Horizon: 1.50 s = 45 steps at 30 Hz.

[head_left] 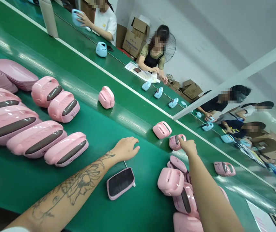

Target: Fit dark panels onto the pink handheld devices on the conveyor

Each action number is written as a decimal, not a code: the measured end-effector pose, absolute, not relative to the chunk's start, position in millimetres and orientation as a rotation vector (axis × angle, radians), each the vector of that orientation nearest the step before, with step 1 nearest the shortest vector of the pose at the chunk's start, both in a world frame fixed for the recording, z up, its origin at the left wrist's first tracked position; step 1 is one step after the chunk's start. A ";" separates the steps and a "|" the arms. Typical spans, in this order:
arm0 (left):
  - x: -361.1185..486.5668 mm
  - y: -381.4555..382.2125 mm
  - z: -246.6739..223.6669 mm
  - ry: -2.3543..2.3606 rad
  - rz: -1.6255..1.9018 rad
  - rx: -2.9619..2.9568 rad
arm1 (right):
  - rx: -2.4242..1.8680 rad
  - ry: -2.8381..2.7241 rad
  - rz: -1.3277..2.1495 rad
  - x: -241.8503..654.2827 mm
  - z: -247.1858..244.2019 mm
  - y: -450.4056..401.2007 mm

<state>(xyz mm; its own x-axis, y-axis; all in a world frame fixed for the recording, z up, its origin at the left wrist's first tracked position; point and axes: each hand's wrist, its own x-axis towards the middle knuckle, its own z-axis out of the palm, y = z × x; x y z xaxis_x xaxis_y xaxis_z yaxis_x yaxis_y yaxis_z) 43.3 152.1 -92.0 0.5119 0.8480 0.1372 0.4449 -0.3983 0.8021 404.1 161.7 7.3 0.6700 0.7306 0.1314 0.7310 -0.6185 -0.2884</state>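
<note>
Reaching to about one o'clock from my body, my right hand [188,147] is curled onto the handle end of a small rounded pink plastic casing [173,143], probably the easiest grip at arm's length. Well apart, near twelve, my left hand [126,149] is loosely spread and empty, with a pink-framed slab with a black face [120,183] at its six o'clock, perhaps set there to stay handy.
</note>
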 end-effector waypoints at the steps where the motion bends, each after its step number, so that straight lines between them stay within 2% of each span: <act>1: 44.0 152.2 -92.8 1.050 0.728 2.020 | -2.591 -1.155 -0.010 401.9 8.8 166.2; 11: 42.1 152.4 -84.3 1.112 0.826 1.935 | -2.337 -1.510 0.409 322.7 10.4 209.5; 21: 46.4 151.6 -72.4 1.140 1.119 1.750 | -1.739 -1.543 0.917 221.2 42.9 153.0; 27: 44.6 159.0 -72.7 1.103 1.322 1.206 | -1.832 -1.654 0.613 210.7 27.6 99.5; 31: 44.2 164.9 -71.3 0.852 1.378 0.918 | -1.979 -1.825 0.843 202.2 -6.9 54.0; 35: 44.6 164.4 -70.0 0.865 1.396 0.906 | -2.051 -1.875 0.882 189.0 -30.7 31.3; 45: 47.3 163.6 -74.8 0.796 1.395 0.888 | -2.103 -1.837 0.846 182.6 -34.3 21.9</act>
